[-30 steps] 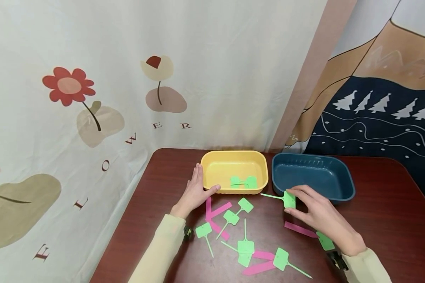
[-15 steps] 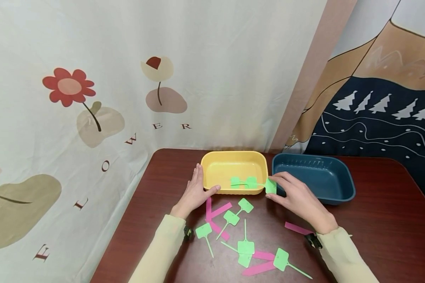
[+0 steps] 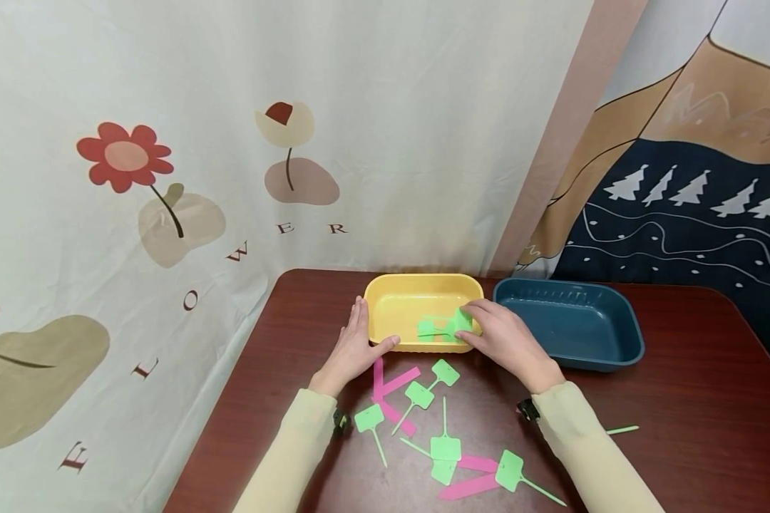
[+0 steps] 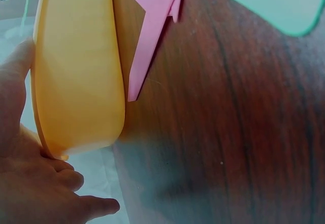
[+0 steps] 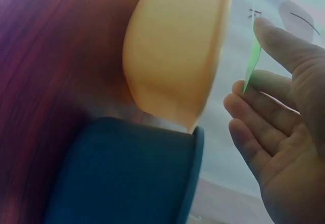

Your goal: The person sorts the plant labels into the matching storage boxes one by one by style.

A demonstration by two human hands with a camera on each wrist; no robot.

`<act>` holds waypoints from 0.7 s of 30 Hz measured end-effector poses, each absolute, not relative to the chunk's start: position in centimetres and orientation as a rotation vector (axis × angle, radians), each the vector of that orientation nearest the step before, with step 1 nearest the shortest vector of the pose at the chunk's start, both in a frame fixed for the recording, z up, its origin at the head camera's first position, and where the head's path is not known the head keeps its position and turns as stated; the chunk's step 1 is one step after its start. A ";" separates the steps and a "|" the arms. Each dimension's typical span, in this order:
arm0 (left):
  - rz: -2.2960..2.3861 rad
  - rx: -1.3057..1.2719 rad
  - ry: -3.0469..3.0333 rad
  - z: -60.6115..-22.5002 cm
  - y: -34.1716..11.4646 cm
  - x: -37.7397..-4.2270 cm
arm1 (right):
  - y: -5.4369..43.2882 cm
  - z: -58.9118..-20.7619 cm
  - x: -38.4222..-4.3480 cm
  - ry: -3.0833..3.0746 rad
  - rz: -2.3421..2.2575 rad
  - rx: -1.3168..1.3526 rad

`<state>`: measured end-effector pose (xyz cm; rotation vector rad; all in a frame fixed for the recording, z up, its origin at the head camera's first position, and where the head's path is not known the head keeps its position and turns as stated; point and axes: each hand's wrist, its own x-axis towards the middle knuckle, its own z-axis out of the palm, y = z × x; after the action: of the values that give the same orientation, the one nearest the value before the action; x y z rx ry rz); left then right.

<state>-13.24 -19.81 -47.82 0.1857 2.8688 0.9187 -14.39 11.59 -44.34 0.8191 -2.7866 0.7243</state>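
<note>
My right hand (image 3: 508, 343) pinches a green plant label (image 3: 463, 319) by its square head, between thumb and fingers. It holds the label over the front right part of a yellow basin (image 3: 401, 310), where other green labels (image 3: 426, 329) lie on the bottom. In the right wrist view the pinched label (image 5: 253, 61) appears edge-on above the basin rim. My left hand (image 3: 351, 350) rests against the basin's front left corner, fingers straight along the side and thumb at the front rim. The left wrist view shows that hand (image 4: 30, 173) touching the yellow wall (image 4: 78, 71).
To the right stands a blue basin (image 3: 567, 320), close beside the yellow one. Several green labels (image 3: 445, 447) and pink strips (image 3: 470, 487) lie scattered on the dark red table (image 3: 693, 399) in front. A patterned curtain (image 3: 391, 142) hangs behind the table.
My right hand has moved left with the green label, from in front of the blue basin to over the yellow one. The left hand has stayed at the yellow basin.
</note>
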 end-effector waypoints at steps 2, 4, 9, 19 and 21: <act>0.917 0.183 2.864 -47.8 -19.8 -13.3 | 11.3 -44.5 -14.7 -2.782 0.717 0.831; 0.913 0.183 2.868 -47.8 -19.8 -13.3 | 11.1 -44.7 -15.0 -2.789 0.700 0.838; 0.909 0.181 2.872 -47.7 -19.7 -13.3 | 10.5 -45.0 -15.7 -2.802 0.622 0.856; 0.907 0.182 2.868 -47.9 -19.8 -13.3 | 9.7 -45.9 -16.8 -2.774 0.437 0.897; 0.908 0.185 2.872 -47.9 -19.8 -13.4 | 9.6 -46.0 -16.9 -2.781 0.413 0.881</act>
<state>-13.39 -19.77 -47.93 0.1847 2.8718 0.9078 -16.85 9.59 -45.98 0.8809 -2.7813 0.4135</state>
